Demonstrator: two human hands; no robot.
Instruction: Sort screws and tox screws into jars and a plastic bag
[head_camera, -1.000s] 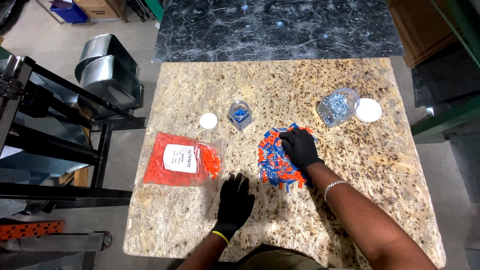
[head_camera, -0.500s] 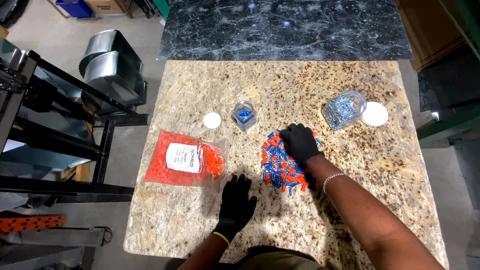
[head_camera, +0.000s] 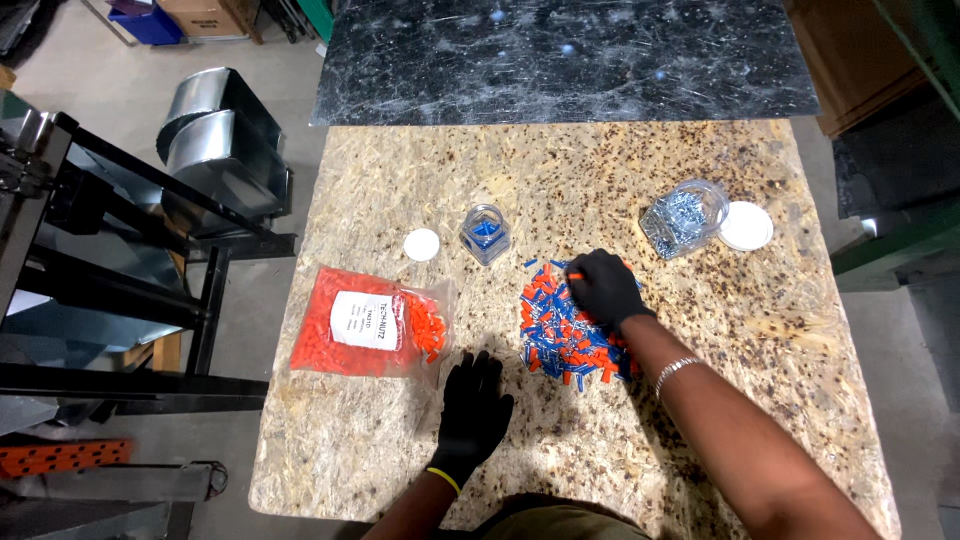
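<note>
A heap of small orange and blue plastic caps (head_camera: 560, 330) lies in the middle of the speckled stone table (head_camera: 420, 170). My right hand (head_camera: 601, 286), in a black glove, rests on the heap's upper right part with an orange cap pinched at its fingertips. My left hand (head_camera: 472, 410), also gloved, lies flat on the table near the front edge, fingers apart, holding nothing. Left of it is a clear bag of orange caps (head_camera: 370, 325) with a white label. A small clear jar (head_camera: 486, 233) holding a few blue caps stands behind the heap, its white lid (head_camera: 421, 244) beside it.
A clear jar of silvery metal parts (head_camera: 685, 217) lies tipped at the right, with a white lid (head_camera: 746, 225) next to it. A dark marble slab (head_camera: 560, 60) adjoins the far edge. Black metal racks (head_camera: 110, 290) and sheet-metal ducts (head_camera: 215, 150) stand on the floor at left.
My right hand has shifted slightly over the heap and now pinches an orange cap. My left hand has stayed flat on the table.
</note>
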